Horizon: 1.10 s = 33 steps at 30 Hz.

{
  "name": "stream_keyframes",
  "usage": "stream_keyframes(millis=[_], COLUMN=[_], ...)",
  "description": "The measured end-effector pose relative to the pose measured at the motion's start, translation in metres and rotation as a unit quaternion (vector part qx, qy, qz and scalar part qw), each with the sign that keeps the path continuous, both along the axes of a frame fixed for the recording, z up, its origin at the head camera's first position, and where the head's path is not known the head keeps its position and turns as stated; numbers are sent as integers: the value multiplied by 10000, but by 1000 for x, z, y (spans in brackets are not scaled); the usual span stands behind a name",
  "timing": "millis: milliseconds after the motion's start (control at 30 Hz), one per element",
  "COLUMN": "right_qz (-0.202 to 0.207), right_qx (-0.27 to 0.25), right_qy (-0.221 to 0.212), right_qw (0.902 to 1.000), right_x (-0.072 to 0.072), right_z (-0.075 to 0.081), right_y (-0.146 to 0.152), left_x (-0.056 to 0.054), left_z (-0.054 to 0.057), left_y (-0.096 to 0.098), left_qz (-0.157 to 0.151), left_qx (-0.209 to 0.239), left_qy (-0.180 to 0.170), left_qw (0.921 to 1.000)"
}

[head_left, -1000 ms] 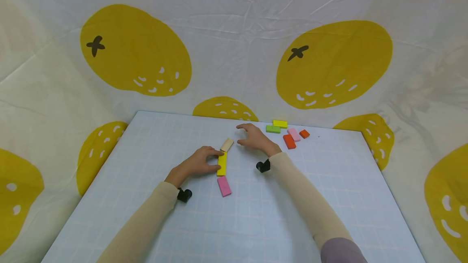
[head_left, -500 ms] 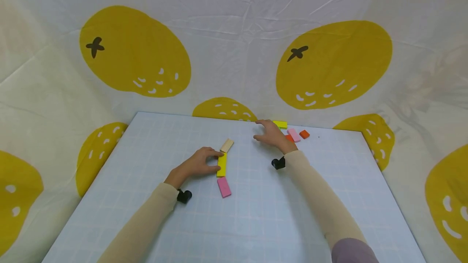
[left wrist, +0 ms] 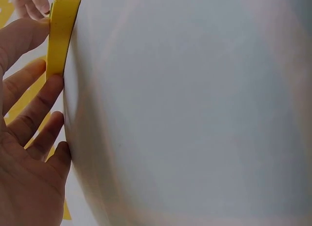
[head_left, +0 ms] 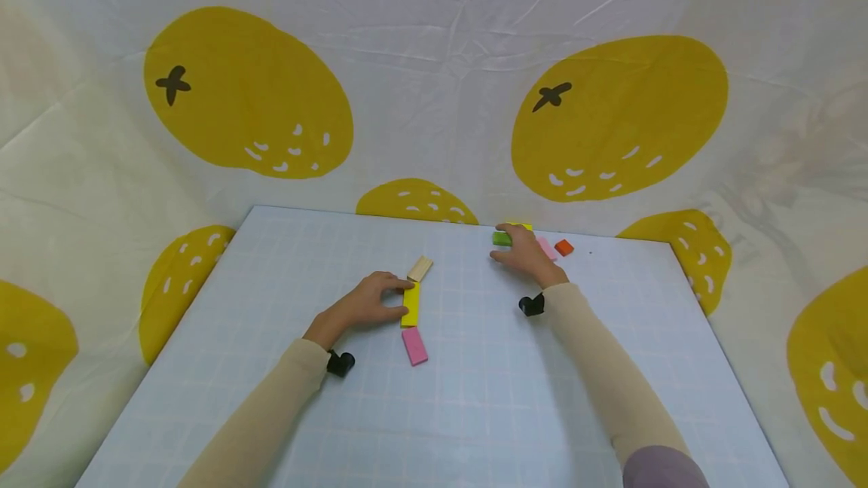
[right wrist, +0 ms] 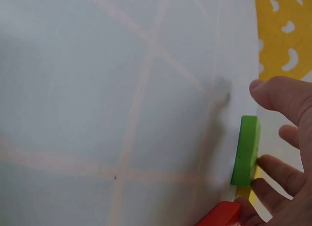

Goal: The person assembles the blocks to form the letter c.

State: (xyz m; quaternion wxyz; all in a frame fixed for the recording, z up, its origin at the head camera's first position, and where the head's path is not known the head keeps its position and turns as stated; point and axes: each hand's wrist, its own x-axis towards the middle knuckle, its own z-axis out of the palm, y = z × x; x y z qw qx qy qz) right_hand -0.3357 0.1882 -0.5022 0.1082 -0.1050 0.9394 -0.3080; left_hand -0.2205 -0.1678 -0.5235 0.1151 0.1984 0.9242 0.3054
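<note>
My left hand [head_left: 366, 300] rests at a flat yellow block [head_left: 411, 306], thumb and fingertips pinching it; the left wrist view also shows them on this yellow block [left wrist: 59, 38]. A plain wooden block [head_left: 420, 268] lies slanted at its far end, and a pink block [head_left: 415, 346] at its near end. Over at the back right, my right hand [head_left: 525, 253] reaches above a green block [head_left: 502, 238], thumb and fingers spread apart. From the right wrist, its fingertips appear close beside the green block [right wrist: 245, 153], with a red block [right wrist: 222, 215] below, hidden by the hand in the head view.
Partly behind the right hand are a second yellow block [head_left: 524, 227] and a light pink block [head_left: 546, 248]. An orange-red block [head_left: 564, 248] lies farther right. The table [head_left: 461, 413] ends at a patterned cloth [head_left: 434, 96] hanging behind it.
My right hand has moved right, away from the wooden block, to above the green block. My left hand stays at the yellow block.
</note>
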Motion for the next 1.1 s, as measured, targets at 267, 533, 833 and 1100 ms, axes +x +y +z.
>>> stream_keyframes(millis=[267,533,833,1100], right_qz=[-63,7,-167,-233], right_qx=[37,12,-158,-226], right_qy=[-16,75,39,51], right_qw=[10000,10000,9997,9995], right_x=[1,1,4,1], right_z=[1,3,-4,-11], right_y=[3,1,-2,-2], left_x=[-3,-4,-3,-3], left_z=[-1,-1,1,0], left_y=[-1,-1,0,0], left_qz=[-109,-106,-165,-139], left_qx=[33,32,60,25], left_qy=[102,81,37,-50], left_qw=[9999,9999,9998,9999])
